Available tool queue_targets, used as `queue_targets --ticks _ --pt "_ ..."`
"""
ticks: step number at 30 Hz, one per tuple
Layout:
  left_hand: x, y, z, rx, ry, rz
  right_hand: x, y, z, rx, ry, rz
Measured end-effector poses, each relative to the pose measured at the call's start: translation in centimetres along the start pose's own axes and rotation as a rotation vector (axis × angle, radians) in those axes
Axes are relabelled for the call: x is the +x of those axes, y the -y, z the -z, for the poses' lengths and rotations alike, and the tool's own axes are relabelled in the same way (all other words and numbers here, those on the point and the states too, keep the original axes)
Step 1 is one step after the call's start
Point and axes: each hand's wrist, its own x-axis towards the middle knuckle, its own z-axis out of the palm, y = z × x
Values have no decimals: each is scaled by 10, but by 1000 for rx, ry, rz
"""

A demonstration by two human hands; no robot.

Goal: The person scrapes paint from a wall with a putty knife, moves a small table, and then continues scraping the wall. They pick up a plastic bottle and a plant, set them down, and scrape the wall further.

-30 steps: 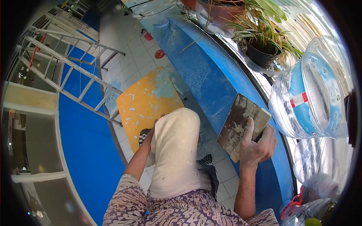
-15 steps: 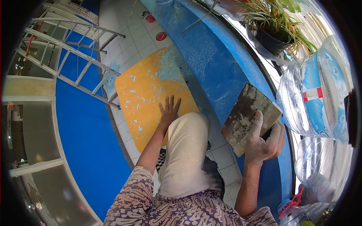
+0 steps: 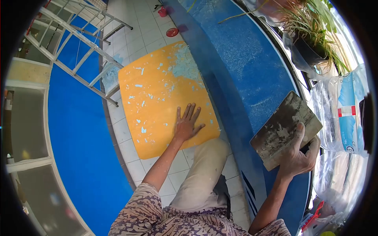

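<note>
Left hand [image 3: 188, 125] has moved forward, now flat and spread on yellow board [image 3: 157, 98] on the floor [image 3: 132, 37], holding nothing. Right hand [image 3: 296, 160] grip stays closed on trowel [image 3: 281, 128] beside blue ledge [image 3: 252, 67].

Two hands show: one left hand [image 3: 188, 126] and one right hand [image 3: 297, 159]. There is one trowel [image 3: 281, 128], one yellow board [image 3: 157, 98], one ladder [image 3: 78, 51], one potted plant [image 3: 311, 43] and one water jug [image 3: 346, 114]. Two small red things lie on the floor: one red lid [image 3: 172, 32] and one red cup [image 3: 162, 11].
</note>
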Motion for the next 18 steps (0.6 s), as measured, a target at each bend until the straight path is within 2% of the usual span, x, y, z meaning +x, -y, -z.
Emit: queue_targets --ticks 8,10,11,12,13,14,16,18 --pt "-12 0 2 -36 -9 -22 -6 8 -1 -26 -71 12" --pt "-9 -1 4 -52 -37 -80 -6 12 -3 273 -124 18" --pt "-7 -2 7 -54 -54 -85 -12 15 -4 351 -117 -52" --pt "-12 -4 6 -65 -32 -178 -20 16 -6 413 -125 -51" --pt "-15 -4 5 -72 -9 -267 -32 26 -13 515 -77 -98" --pt "-20 -5 2 -72 -19 -263 -46 39 -23 613 -22 -150" --pt "-24 -8 1 -194 35 -408 -63 75 -45 557 109 32" --pt "-8 -2 -2 -219 38 -458 -81 97 -73 557 295 52"
